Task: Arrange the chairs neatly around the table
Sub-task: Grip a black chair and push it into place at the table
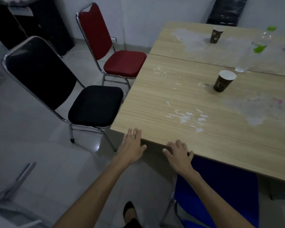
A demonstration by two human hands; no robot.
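Both hands empty, fingers spread: left hand (132, 145) and right hand (179, 153) hover at the desk (179, 99) corner. Black chair (94, 106) and red chair (124, 63) sit angled at desk's left side; blue chair (220, 191) tucked under near edge. Likely between chairs; next, probably grab black backrest, square it. Three chairs clearly visible, two cups, one bottle.

Both arms are bare all the way up, with no sleeves showing. The left hand (133, 145) has no ring, no watch and no glove on it. The right hand (179, 155) is just as plain, with nothing on the wrist. Down near the floor there is a black shoe (129, 211) with a rounded toe, and a bit of dark clothing just below it.
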